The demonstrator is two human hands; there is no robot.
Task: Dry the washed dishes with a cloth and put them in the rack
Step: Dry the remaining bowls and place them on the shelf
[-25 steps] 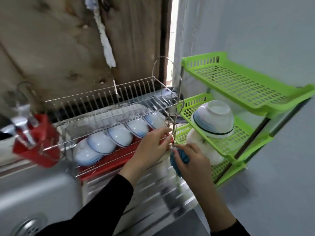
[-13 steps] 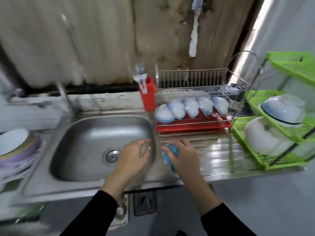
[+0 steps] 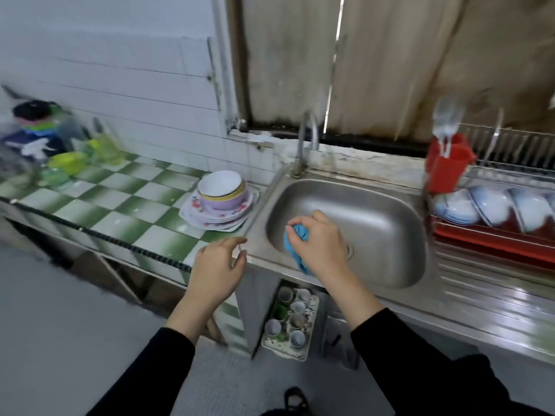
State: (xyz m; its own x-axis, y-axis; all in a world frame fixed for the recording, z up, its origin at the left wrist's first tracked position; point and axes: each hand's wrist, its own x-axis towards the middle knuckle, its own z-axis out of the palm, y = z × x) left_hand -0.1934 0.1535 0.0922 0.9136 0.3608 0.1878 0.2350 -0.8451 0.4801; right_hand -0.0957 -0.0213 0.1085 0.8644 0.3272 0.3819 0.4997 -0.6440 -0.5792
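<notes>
A blue cloth is bunched in my right hand, which hovers over the left front of the steel sink. My left hand is open and holds nothing, fingers loosely spread over the counter edge just left of the sink. A stack of washed dishes, a lilac bowl with a yellow rim on floral plates, sits on the green checked counter beyond my left hand. The wire dish rack at the far right holds several white-and-blue bowls over a red drip tray.
A tap rises behind the sink. A red cutlery holder hangs on the rack's left end. Green plastic containers crowd the counter's far left. A tray of small cups lies on the floor under the sink. The steel drainboard stretches right.
My view has swung left from the rack to the sink and counter. Both hands moved left away from the rack, the right still gripping the cloth, the left now near the dish stack.
</notes>
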